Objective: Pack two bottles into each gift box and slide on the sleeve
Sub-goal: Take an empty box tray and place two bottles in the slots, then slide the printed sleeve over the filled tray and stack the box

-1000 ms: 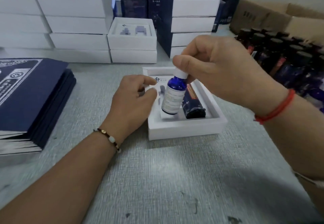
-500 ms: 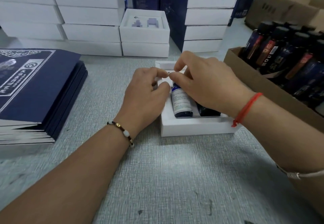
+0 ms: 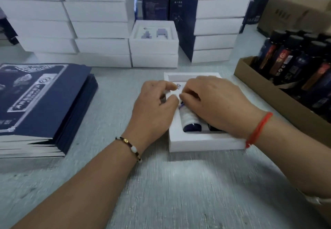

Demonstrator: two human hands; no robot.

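Two hands meet over an open white foam-lined gift box (image 3: 206, 141) at centre frame on the grey table (image 3: 161, 193). The left hand (image 3: 154, 110) and right hand (image 3: 215, 103), fingers curled, press a blue white-labelled bottle (image 3: 190, 121) lying flat beneath them; whether either grip actually clasps it cannot be told. Navy sleeves (image 3: 39, 99) lie stacked at left.
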